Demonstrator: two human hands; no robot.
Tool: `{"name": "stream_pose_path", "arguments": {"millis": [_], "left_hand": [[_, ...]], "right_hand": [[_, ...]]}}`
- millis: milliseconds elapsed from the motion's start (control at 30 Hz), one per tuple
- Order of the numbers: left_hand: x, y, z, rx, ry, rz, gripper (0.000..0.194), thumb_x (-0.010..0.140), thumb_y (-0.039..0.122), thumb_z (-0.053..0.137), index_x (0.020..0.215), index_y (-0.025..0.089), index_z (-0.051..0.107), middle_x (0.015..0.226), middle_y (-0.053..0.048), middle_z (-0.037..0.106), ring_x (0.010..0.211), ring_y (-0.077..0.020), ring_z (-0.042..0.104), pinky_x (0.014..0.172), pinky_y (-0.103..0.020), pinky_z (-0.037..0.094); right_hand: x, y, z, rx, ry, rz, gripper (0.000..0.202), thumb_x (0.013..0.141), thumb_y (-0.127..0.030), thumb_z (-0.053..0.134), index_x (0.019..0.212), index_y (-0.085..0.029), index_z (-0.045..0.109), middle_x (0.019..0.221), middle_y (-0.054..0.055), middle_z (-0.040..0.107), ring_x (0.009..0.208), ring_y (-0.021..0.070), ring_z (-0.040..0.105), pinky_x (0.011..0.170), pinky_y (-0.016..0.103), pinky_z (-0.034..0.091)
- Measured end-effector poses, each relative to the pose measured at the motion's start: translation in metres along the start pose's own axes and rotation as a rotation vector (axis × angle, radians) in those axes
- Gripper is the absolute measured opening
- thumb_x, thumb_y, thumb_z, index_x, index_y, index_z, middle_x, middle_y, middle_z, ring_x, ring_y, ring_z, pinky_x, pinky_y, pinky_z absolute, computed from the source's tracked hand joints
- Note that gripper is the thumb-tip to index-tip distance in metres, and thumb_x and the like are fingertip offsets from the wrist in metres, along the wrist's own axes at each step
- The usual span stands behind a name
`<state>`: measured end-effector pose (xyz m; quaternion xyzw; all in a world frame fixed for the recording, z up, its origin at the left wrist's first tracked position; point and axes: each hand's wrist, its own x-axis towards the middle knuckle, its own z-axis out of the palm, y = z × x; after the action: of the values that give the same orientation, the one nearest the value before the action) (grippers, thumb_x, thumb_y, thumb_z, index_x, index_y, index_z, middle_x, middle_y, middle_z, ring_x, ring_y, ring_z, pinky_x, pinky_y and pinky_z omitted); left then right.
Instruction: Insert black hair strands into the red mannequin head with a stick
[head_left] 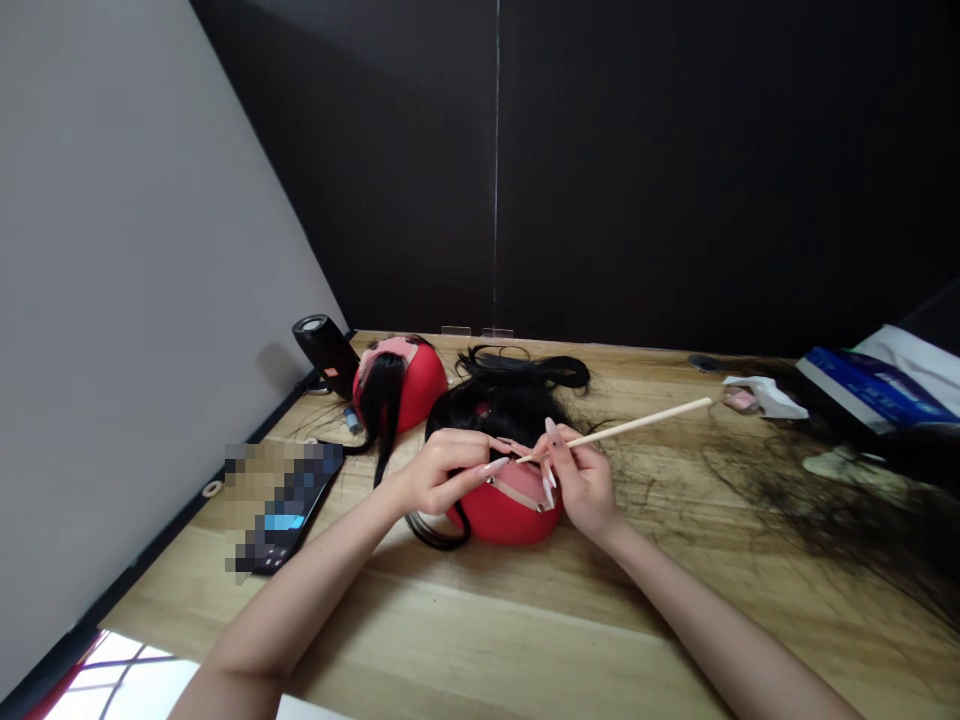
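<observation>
A red dome-shaped head form [506, 518] sits in front of me, with a pink mesh wig cap [521, 482] and black hair [499, 400] on its far side. My right hand [581, 480] pinches a thin wooden stick [645, 420]. The stick slants down to the left, its tip at the cap beside my left fingertips. My left hand [446, 470] rests at the cap's left edge, thumb and fingers drawn together. Whatever lies between those fingers is too small to make out. Small pins [491, 480] dot the cap's pale edge band.
Behind on the left stand a second red head form [424, 385] with hair and a black cylindrical speaker [326, 350]. A phone [296, 515], partly blurred out, lies left. Loose dark hair [847, 510] spreads at right, near a blue packet [874, 385] and crumpled white paper [776, 398].
</observation>
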<state>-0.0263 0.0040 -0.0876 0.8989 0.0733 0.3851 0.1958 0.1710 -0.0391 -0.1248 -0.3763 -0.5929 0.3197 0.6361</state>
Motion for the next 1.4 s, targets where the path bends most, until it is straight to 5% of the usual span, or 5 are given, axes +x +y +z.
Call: {"name": "stream_pose_path", "arguments": {"millis": [300, 533, 700, 967, 1400], "left_hand": [[-0.001, 0.002, -0.003, -0.091, 0.008, -0.079, 0.03, 0.097, 0.019, 0.043, 0.068, 0.017, 0.047, 0.063, 0.0, 0.049, 0.066, -0.0131, 0.054, 0.08, -0.033, 0.053], [0.01, 0.02, -0.004, 0.588, -0.19, 0.106, 0.023, 0.09, 0.016, 0.046, 0.066, 0.017, 0.047, 0.062, 0.0, 0.051, 0.065, -0.0149, 0.041, 0.076, -0.039, 0.035], [0.012, 0.026, 0.004, 0.809, -0.292, 0.17, 0.016, 0.087, 0.013, 0.046, 0.072, 0.016, 0.052, 0.067, -0.002, 0.054, 0.069, -0.0171, 0.044, 0.072, -0.037, 0.031], [0.016, 0.031, 0.012, 0.962, -0.235, 0.065, 0.017, 0.095, 0.015, 0.043, 0.082, 0.017, 0.055, 0.072, -0.002, 0.057, 0.071, -0.0197, 0.046, 0.074, -0.037, 0.031], [0.018, 0.045, 0.023, 0.978, -0.318, -0.135, 0.007, 0.083, 0.01, 0.053, 0.083, 0.016, 0.058, 0.075, -0.003, 0.059, 0.072, -0.0219, 0.049, 0.075, -0.038, 0.032]], "right_hand": [[0.0, -0.001, 0.001, 0.133, -0.002, 0.203, 0.048, 0.094, -0.058, 0.051, 0.075, -0.016, 0.059, 0.058, -0.002, 0.05, 0.043, 0.0057, 0.045, 0.039, 0.016, 0.038], [-0.005, -0.001, 0.003, 0.149, 0.024, 0.107, 0.034, 0.098, -0.047, 0.049, 0.081, -0.018, 0.05, 0.059, -0.005, 0.049, 0.043, 0.0043, 0.045, 0.044, 0.015, 0.042], [-0.004, -0.002, 0.002, 0.161, 0.014, 0.107, 0.034, 0.099, -0.046, 0.048, 0.08, -0.018, 0.051, 0.059, -0.005, 0.047, 0.047, 0.0051, 0.044, 0.05, 0.017, 0.045], [-0.003, 0.002, 0.001, 0.232, -0.005, 0.158, 0.033, 0.098, -0.047, 0.05, 0.082, -0.018, 0.053, 0.063, -0.004, 0.048, 0.052, 0.0059, 0.046, 0.052, 0.016, 0.045], [0.005, -0.006, 0.002, 0.301, 0.032, 0.262, 0.043, 0.086, -0.059, 0.063, 0.076, -0.018, 0.053, 0.06, -0.004, 0.049, 0.049, 0.006, 0.046, 0.049, 0.016, 0.045]]}}
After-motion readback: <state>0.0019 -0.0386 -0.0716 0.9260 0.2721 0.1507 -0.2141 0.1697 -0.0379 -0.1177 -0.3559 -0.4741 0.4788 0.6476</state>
